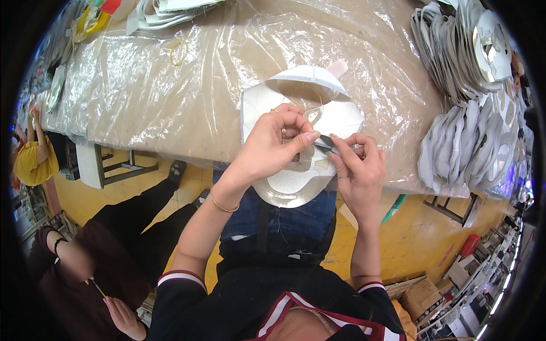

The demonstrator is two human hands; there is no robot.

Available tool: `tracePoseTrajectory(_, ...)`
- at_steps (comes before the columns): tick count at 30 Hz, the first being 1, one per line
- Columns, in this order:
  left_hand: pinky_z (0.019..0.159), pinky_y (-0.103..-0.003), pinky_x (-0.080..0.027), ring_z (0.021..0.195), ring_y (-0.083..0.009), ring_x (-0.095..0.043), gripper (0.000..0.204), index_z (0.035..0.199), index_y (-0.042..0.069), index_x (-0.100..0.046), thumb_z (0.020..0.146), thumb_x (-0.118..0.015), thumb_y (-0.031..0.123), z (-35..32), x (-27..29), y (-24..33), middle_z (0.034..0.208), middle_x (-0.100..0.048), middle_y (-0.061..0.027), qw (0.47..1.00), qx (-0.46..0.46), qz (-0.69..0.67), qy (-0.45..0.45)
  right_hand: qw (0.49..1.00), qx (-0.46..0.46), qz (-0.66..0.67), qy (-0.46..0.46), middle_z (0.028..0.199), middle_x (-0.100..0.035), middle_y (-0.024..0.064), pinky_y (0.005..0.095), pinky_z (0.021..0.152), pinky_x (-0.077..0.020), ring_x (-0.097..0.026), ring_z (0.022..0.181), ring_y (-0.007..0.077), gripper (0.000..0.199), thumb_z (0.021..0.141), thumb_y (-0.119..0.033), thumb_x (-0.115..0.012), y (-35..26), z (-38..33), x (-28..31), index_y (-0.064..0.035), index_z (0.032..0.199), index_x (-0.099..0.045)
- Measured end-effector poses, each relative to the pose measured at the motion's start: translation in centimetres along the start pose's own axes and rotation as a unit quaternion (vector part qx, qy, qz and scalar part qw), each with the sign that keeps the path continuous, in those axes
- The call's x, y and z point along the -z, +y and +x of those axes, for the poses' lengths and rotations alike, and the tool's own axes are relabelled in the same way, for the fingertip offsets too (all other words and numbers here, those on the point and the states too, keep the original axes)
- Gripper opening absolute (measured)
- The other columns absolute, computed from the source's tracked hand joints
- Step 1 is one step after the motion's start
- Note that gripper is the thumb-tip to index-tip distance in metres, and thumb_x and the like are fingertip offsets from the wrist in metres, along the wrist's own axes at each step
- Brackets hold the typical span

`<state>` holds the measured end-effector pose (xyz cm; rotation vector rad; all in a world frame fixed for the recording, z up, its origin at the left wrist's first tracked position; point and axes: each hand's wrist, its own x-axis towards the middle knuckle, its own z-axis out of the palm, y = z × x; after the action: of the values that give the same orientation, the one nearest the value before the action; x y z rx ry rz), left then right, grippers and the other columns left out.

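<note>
Nearest is a dark shirt (227, 310) with a striped collar; past it, the left hand (278, 139) and right hand (361, 170) both pinch a small dark strip (326, 141); it sits just over a white shoe piece (301, 182), which pokes out past the near edge of the table (170, 102); a brown box (420, 297) stands low on the right – I cannot tell what is inside; fingers hide part of the shoe piece – and the top edge cuts off a pale pile (165, 18).
</note>
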<state>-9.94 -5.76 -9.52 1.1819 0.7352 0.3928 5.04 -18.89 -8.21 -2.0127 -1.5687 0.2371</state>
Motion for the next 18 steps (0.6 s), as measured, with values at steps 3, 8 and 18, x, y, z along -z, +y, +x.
tracePoseTrajectory(3, 0.075, -0.022, -0.046, 0.088, -0.0071, -0.054, 0.012, 0.087, -0.001, -0.064, 0.089, -0.069, 0.01, 0.0, 0.1, 0.1, 0.11, -0.047, -0.0039, 1.0, 0.02, 0.011, -0.011, 0.999, 0.023, -0.022, 0.004, 0.097, -0.059, -0.0002, 0.0307, 0.069, -0.0327, -0.054, 0.067, 0.0125, 0.031, 0.08, -0.02, -0.075, -0.4, 0.0, 0.0, -0.0159, 0.111, -0.072)
tracePoseTrajectory(8, 0.086, -0.027, -0.041, 0.105, -0.0112, -0.047, 0.013, 0.085, 0.002, -0.064, 0.088, -0.069, 0.013, 0.0, 0.2, 0.0, 0.106, -0.05, -0.0037, 0.999, -0.009, 0.029, -0.015, 0.999, 0.03, -0.03, 0.027, 0.094, -0.059, -0.0019, 0.0306, 0.069, -0.0315, -0.054, 0.068, 0.0109, 0.032, 0.078, -0.02, -0.076, -0.2, 0.2, -0.8, -0.0185, 0.109, -0.072)
tracePoseTrajectory(18, 0.088, -0.031, -0.044, 0.111, -0.0157, -0.048, 0.015, 0.092, 0.003, -0.061, 0.089, -0.069, 0.014, 0.0, 0.6, -0.2, 0.108, -0.053, -0.0073, 0.994, 0.028, -0.102, -0.032, 0.997, 0.029, 0.018, 0.072, 0.094, -0.059, -0.0013, 0.0304, 0.073, -0.0331, -0.053, 0.068, 0.0112, 0.028, 0.078, -0.016, -0.075, 0.2, -0.2, -1.5, -0.0178, 0.106, -0.074)
